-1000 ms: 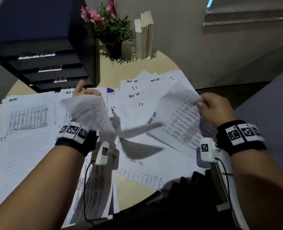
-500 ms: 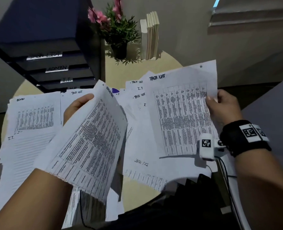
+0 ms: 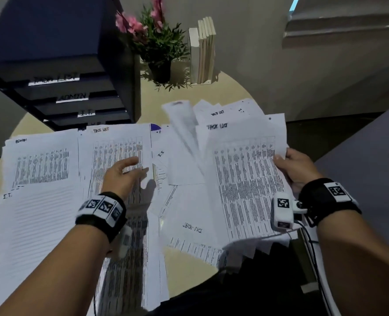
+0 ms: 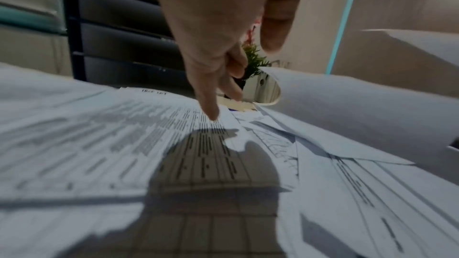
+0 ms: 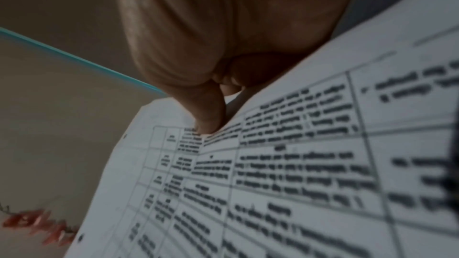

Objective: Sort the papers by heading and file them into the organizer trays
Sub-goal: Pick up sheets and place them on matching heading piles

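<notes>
Your right hand [image 3: 297, 169] pinches the TASK LIST sheet [image 3: 246, 179] by its right edge, over the table's right side; long axis runs away from you, heading at far end. Your left hand [image 3: 122, 174] has its fingers spread, one fingertip on a flat sheet [image 3: 116, 147].

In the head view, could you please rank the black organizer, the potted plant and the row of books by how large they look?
1. Black organizer, clearly largest.
2. Potted plant.
3. Row of books, slightly smaller than the plant.
</notes>
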A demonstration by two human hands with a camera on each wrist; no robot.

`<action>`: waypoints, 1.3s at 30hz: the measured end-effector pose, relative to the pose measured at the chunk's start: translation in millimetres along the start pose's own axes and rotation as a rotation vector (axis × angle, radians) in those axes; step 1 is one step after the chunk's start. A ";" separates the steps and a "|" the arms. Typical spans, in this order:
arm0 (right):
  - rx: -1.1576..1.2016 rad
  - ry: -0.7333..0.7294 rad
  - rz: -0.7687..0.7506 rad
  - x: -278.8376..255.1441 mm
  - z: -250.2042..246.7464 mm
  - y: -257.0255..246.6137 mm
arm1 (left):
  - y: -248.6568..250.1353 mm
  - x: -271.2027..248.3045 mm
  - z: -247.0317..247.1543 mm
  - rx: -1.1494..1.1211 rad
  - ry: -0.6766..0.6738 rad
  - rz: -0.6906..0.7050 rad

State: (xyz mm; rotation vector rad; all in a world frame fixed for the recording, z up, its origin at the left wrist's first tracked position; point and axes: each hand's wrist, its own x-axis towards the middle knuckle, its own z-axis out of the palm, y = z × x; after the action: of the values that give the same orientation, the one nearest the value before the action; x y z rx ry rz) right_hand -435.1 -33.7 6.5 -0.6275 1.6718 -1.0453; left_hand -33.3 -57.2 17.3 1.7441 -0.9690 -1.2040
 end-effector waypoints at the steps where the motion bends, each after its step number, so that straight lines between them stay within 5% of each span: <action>1: -0.032 -0.036 -0.001 -0.6 -0.2 4.3 | -2.8 0.1 3.1 -0.018 0.076 0.012; 4: -0.099 -0.150 -0.031 -11.5 7.0 16.3 | -9.7 8.0 12.9 0.006 0.220 0.017; 10: -0.679 -0.344 -0.225 -9.1 36.7 30.0 | -17.9 30.4 59.4 0.398 0.001 0.097; 14: -0.871 -0.363 -0.202 -2.5 47.0 32.8 | -25.1 35.6 79.7 0.602 -0.034 -0.023; 18: -0.859 -0.333 -0.209 2.7 40.3 35.7 | -36.0 40.3 80.7 0.561 -0.002 -0.051; 22: -0.712 -0.142 -0.255 6.3 26.1 21.2 | -16.8 42.3 70.2 0.475 0.142 -0.019; 25: -0.469 -0.172 -0.252 -3.2 11.8 -1.0 | 22.0 47.3 51.4 0.298 0.370 0.160; 27: -0.259 -0.266 -0.213 -14.0 3.6 -13.8 | 53.7 48.1 41.4 0.184 0.392 0.410; 31: -0.008 -0.379 -0.189 -18.8 -13.8 -23.7 | 85.2 25.8 53.1 0.177 -0.023 0.924; 35: 0.103 -0.420 -0.096 -16.9 -27.1 -15.2 | 50.7 -8.5 89.3 0.609 -0.423 1.043; 39: 0.208 -0.339 0.050 -18.1 -31.9 -2.7 | 12.8 -51.9 116.1 0.843 -0.641 1.232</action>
State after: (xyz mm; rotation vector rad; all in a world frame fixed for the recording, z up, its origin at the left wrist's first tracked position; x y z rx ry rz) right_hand -458.9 -9.6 20.8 -0.5863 1.2610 -0.9996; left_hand -159.4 -36.4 19.5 0.7844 -2.6600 -0.4625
